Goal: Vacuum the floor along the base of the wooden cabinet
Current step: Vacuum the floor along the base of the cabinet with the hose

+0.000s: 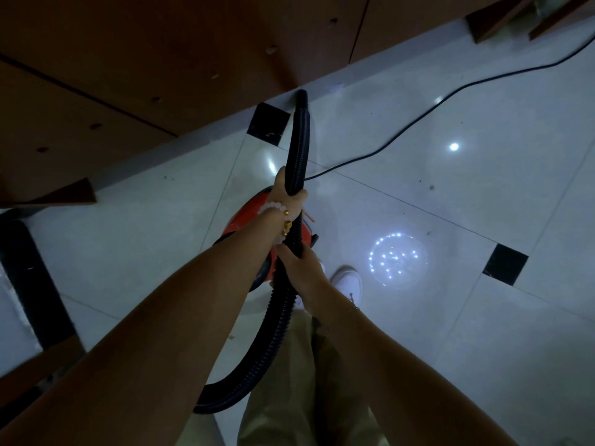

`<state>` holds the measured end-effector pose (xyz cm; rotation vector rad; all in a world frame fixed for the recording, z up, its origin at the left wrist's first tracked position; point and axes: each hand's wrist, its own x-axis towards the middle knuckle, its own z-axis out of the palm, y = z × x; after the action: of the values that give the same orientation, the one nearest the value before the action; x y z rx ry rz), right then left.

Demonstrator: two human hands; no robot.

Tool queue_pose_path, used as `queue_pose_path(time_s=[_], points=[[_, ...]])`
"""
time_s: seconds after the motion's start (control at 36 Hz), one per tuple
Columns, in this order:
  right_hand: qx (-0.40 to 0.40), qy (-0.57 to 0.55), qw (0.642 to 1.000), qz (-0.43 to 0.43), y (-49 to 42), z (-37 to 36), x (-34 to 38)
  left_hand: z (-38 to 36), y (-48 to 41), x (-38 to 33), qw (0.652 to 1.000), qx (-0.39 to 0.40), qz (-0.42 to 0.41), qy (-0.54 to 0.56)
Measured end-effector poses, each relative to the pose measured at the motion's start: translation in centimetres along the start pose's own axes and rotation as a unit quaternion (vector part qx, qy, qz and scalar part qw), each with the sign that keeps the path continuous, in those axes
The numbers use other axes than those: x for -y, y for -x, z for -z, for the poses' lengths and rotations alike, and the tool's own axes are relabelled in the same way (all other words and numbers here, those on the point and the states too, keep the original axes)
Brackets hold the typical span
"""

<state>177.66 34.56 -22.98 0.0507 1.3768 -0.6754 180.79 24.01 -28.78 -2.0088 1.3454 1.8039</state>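
Observation:
A black ribbed vacuum hose runs from my hands up to the base of the wooden cabinet. Its nozzle tip touches the white tiled floor right at the cabinet's foot. My left hand, with a bead bracelet on the wrist, grips the hose farther up. My right hand grips it lower down, closer to my body. The red vacuum body sits on the floor under my arms, mostly hidden. Behind my hands the hose loops down and left past my leg.
A black power cord snakes across the tiles from the hose toward the upper right. Black inset tiles lie near the nozzle and at the right. My white shoe stands by the vacuum. A dark wooden piece juts out at left.

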Motion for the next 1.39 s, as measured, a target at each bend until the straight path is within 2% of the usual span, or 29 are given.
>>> queue_pose_path(time_s=[0.17, 0.53, 0.69, 1.14, 1.39], points=[[-0.002, -0.012, 1.000, -0.007, -0.7, 0.2, 0.3, -0.2, -0.9, -0.5, 1.000, 0.011, -0.015, -0.012], [-0.064, -0.002, 0.998, 0.023, -1.1, 2.1, -0.2, -2.8, -0.3, -3.0, 0.992, 0.116, -0.042, -0.036], [-0.075, -0.004, 0.997, 0.009, -1.7, 2.9, -0.2, -3.5, -0.7, -3.3, 0.991, 0.114, -0.043, -0.058], [-0.049, 0.005, 0.998, 0.032, -2.8, 4.5, 2.1, -4.1, -3.5, -4.1, 0.998, 0.063, -0.012, -0.017], [-0.080, 0.030, 0.995, 0.049, -4.9, 4.8, 3.1, -4.3, -5.2, -5.1, 0.997, 0.074, -0.019, 0.024]])
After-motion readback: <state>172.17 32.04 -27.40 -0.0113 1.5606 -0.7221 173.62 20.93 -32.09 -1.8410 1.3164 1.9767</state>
